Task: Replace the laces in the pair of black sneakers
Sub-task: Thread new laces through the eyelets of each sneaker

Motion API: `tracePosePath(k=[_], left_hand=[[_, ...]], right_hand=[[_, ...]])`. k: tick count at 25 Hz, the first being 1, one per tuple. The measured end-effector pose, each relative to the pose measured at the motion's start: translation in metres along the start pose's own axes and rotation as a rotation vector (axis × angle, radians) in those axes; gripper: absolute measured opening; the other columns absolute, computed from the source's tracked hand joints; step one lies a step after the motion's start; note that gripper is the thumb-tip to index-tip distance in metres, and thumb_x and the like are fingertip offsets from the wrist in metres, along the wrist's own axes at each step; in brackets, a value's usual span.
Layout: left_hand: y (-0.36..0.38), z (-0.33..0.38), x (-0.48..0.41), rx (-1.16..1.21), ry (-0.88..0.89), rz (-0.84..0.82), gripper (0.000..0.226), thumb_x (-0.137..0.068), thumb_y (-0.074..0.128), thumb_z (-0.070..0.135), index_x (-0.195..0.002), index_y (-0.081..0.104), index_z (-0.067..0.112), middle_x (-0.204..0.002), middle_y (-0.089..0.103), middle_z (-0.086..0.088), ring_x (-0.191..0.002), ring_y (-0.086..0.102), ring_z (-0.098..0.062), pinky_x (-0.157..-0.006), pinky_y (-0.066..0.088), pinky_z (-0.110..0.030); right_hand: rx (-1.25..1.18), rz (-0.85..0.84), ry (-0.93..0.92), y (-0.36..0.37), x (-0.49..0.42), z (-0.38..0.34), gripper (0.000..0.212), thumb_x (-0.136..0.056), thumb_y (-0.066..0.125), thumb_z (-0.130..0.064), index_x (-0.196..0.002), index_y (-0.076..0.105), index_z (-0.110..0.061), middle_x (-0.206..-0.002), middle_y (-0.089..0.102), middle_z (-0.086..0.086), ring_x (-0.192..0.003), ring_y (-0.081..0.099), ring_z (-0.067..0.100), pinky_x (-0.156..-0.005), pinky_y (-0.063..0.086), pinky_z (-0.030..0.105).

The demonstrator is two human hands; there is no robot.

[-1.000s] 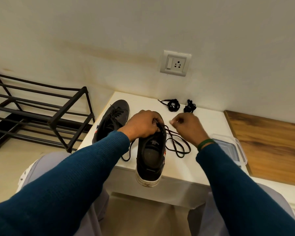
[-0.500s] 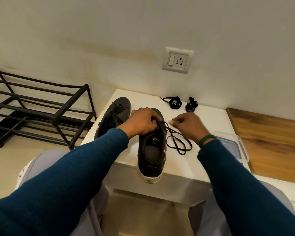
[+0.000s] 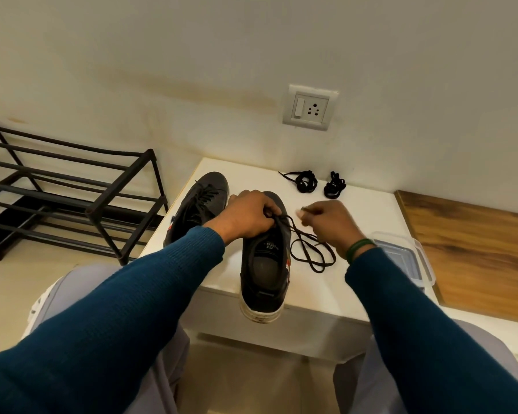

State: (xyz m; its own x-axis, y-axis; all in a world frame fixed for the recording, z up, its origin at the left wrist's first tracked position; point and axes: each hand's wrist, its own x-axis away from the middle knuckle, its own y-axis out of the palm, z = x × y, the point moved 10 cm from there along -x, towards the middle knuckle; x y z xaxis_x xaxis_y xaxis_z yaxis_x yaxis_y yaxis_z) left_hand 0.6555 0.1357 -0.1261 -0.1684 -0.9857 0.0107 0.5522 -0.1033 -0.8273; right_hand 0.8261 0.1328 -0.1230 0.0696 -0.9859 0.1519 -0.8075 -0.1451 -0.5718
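Your left hand (image 3: 248, 218) curls down over the sneaker (image 3: 263, 273) and grips it, arm stretched forward. Your right hand (image 3: 331, 227) is just beside it, thumb and forefinger drawn together. Blur hides whether they pinch anything.

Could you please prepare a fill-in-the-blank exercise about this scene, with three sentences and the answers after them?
1. The left hand grips the black sneaker with the white sole, whose heel hangs over the edge of the ___ table.
2. ___ coiled bundles of black lace lie near the wall.
3. The black metal shoe rack stands to the ___ of the table.

Missing words: white; two; left.
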Motion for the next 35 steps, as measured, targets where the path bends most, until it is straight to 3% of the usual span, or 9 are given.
tracePosePath(k=[2,7,10,14,17,23,27,30,35], left_hand=[[0.000,-0.001,0.000,-0.003,-0.001,0.005,0.028,-0.086,0.067,0.023,-0.110,0.074,0.036,-0.114,0.071,0.014,-0.112,0.060,-0.012,-0.107,0.041,-0.048],[-0.003,-0.002,0.001,-0.030,-0.021,0.006,0.027,-0.087,0.070,0.029,-0.112,0.073,0.041,-0.118,0.071,0.014,-0.115,0.059,-0.011,-0.110,0.036,-0.050],[-0.002,-0.002,0.001,-0.017,-0.015,-0.002,0.026,-0.087,0.070,0.026,-0.110,0.074,0.038,-0.117,0.071,0.015,-0.113,0.060,-0.009,-0.109,0.041,-0.049],[-0.002,0.000,0.002,-0.013,-0.008,0.008,0.026,-0.085,0.071,0.025,-0.108,0.076,0.036,-0.116,0.072,0.015,-0.109,0.063,-0.009,-0.104,0.048,-0.045],[-0.001,0.001,0.002,-0.015,-0.009,0.008,0.026,-0.086,0.070,0.025,-0.108,0.076,0.036,-0.117,0.071,0.015,-0.109,0.063,-0.009,-0.104,0.048,-0.043],[-0.002,0.002,0.007,0.005,-0.009,-0.003,0.028,-0.088,0.067,0.022,-0.112,0.074,0.033,-0.119,0.071,0.011,-0.111,0.063,-0.009,-0.105,0.049,-0.039],[-0.006,0.003,0.009,0.138,-0.027,-0.021,0.032,-0.089,0.062,0.013,-0.117,0.072,0.024,-0.120,0.070,0.004,-0.111,0.063,-0.011,-0.096,0.050,-0.026],[-0.014,-0.001,0.015,0.220,-0.058,0.010,0.033,-0.089,0.058,0.007,-0.117,0.072,0.018,-0.115,0.071,0.002,-0.103,0.064,-0.010,-0.086,0.050,-0.020],[-0.017,-0.001,0.020,0.198,-0.065,0.000,0.026,-0.093,0.059,0.010,-0.114,0.073,0.016,-0.114,0.071,0.003,-0.099,0.064,-0.009,-0.084,0.050,-0.020]], right_hand=[[0.409,-0.121,-0.144,0.031,0.001,-0.009,0.016,-0.091,0.070,-0.025,-0.098,0.076,-0.012,-0.083,0.069,0.003,-0.077,0.060,0.017,-0.065,0.043,0.025],[-0.241,0.157,-0.188,-0.015,0.002,-0.025,0.013,-0.095,0.060,-0.011,-0.091,0.072,-0.012,-0.083,0.067,-0.001,-0.078,0.060,0.011,-0.072,0.048,0.024],[-0.400,0.008,-0.026,-0.001,0.006,-0.009,0.016,-0.100,0.054,-0.009,-0.093,0.068,-0.007,-0.083,0.060,0.010,-0.070,0.061,0.018,-0.063,0.056,0.031],[0.156,-0.342,0.123,0.033,0.025,0.016,0.022,-0.097,0.055,-0.013,-0.094,0.068,0.005,-0.071,0.063,0.013,-0.057,0.061,0.020,-0.056,0.056,0.033],[0.552,-0.357,0.010,0.050,0.030,0.023,0.031,-0.098,0.054,-0.022,-0.084,0.069,0.003,-0.073,0.060,0.013,-0.067,0.055,0.022,-0.064,0.051,0.034],[0.476,-0.224,0.083,0.019,0.013,0.023,0.038,-0.092,0.065,-0.037,-0.073,0.067,-0.004,-0.064,0.055,0.006,-0.062,0.048,0.019,-0.059,0.040,0.029],[0.417,0.185,-0.019,-0.020,-0.022,0.021,0.021,-0.094,0.065,-0.022,-0.101,0.075,-0.005,-0.099,0.072,0.014,-0.092,0.065,0.027,-0.084,0.052,0.033],[0.496,0.117,-0.034,0.004,-0.038,0.038,0.021,-0.093,0.065,-0.014,-0.112,0.073,-0.012,-0.114,0.070,0.010,-0.106,0.064,0.027,-0.096,0.051,0.036],[0.696,0.062,-0.013,0.011,-0.052,0.053,0.004,-0.093,0.063,-0.019,-0.091,0.067,-0.019,-0.103,0.067,0.005,-0.103,0.059,0.027,-0.095,0.048,0.043]])
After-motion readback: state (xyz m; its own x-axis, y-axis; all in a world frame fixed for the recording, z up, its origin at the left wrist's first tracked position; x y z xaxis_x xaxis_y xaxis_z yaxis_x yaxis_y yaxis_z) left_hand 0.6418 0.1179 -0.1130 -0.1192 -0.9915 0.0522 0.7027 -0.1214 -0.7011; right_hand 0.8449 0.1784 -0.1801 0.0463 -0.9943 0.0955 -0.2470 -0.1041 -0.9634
